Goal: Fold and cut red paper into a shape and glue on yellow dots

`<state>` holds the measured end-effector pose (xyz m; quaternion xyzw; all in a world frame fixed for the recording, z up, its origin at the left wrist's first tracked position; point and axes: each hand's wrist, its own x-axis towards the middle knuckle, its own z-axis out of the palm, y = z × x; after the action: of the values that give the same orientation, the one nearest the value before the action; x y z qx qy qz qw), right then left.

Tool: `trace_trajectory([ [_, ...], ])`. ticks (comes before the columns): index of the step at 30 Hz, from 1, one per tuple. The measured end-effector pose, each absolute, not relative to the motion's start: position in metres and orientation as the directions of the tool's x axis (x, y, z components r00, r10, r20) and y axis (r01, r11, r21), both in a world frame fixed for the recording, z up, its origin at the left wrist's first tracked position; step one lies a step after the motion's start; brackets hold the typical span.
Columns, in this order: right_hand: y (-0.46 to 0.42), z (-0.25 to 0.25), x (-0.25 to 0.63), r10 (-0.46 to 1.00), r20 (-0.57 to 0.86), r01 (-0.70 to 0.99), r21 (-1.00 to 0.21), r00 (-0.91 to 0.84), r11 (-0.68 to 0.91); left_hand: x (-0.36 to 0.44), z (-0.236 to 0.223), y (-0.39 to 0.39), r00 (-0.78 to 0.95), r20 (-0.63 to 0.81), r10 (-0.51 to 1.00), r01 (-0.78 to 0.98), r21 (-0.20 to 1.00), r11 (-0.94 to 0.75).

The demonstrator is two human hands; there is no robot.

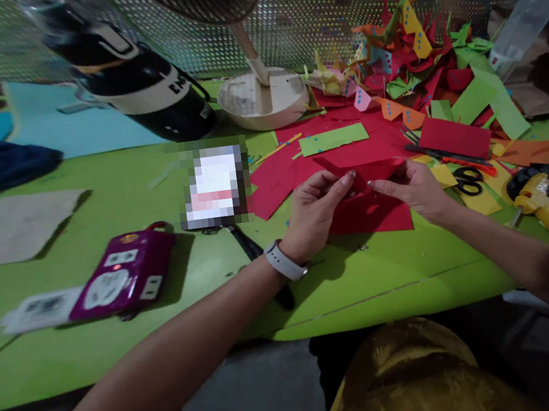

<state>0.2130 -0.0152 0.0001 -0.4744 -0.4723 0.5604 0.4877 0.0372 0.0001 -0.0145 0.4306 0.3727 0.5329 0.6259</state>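
Between my two hands is a piece of red paper (368, 177), held just over the table. My left hand (317, 207) pinches its left side, thumb on top; a light watch band is on that wrist. At the paper's right side, my right hand (413, 192) pinches it between thumb and fingers. Beneath lies a red sheet (380, 216) on the green table. Behind the hands are a green paper strip (334, 139) with blue dots and larger red sheets (272, 182). Scissors with black handles (469, 180) rest to the right of my right hand.
A heap of colourful cut paper (388, 71) fills the back right. A yellow glue gun (545, 209) lies at the right. Left of my hands are a phone (214, 183) with a blurred screen, a purple power strip (127, 273) and a black bottle (139, 82). A fan base (264, 103) stands behind.
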Motion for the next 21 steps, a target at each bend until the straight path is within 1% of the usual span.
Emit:
trace_trajectory([
  [10,-0.0134,-0.0029,0.2136,0.995,-0.057,-0.085,-0.994,-0.087,-0.065,0.0365,-0.0150,0.0004,0.165,-0.005,0.986,-0.323,0.945,0.059],
  [15,-0.0154,0.0016,0.2114,0.991,-0.096,-0.151,-0.983,-0.092,-0.109,0.0360,-0.0146,-0.0001,0.156,-0.009,0.988,-0.307,0.950,0.057],
  [21,-0.0151,-0.0012,0.2086,0.995,-0.101,-0.211,-0.972,-0.025,-0.104,0.0345,-0.0150,-0.0008,0.172,-0.040,0.984,-0.286,0.954,0.088],
])
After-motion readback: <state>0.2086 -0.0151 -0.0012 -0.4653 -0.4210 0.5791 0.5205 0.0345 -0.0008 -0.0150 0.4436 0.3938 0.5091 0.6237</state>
